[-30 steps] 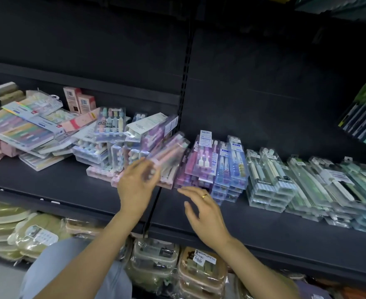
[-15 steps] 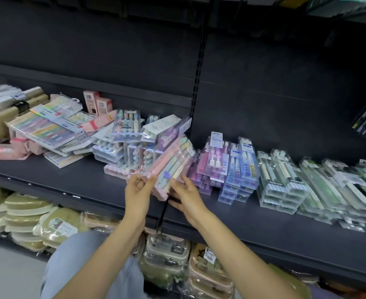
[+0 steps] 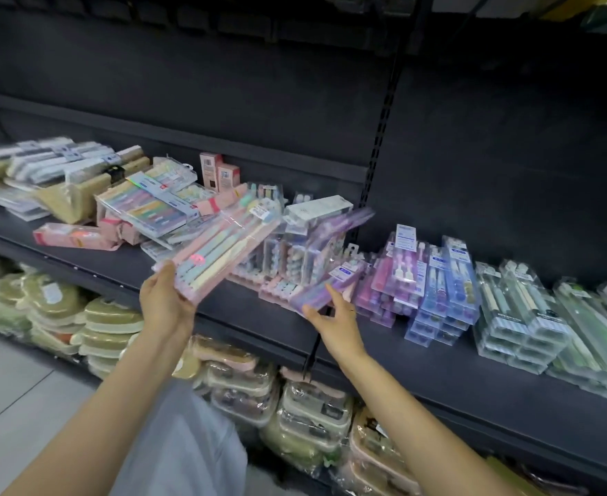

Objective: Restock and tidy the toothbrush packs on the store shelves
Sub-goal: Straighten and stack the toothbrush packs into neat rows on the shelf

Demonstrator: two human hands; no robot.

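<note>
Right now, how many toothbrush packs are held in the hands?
2: a pastel pack gripped by the left hand, a purple pack at the right hand.

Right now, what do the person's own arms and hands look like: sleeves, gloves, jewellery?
Both forearms are bare as far as the frame shows: no sleeves, no gloves, no watch. The left hand shows nothing worn. The right hand has a thin band, apparently a ring, on one finger; blur hides its detail.

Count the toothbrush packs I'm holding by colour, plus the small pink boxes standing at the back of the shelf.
Pastel pack, held by the left hand: 1
Purple pack, pinched by the right hand: 1
Small pink boxes: 2
Total: 4
</note>
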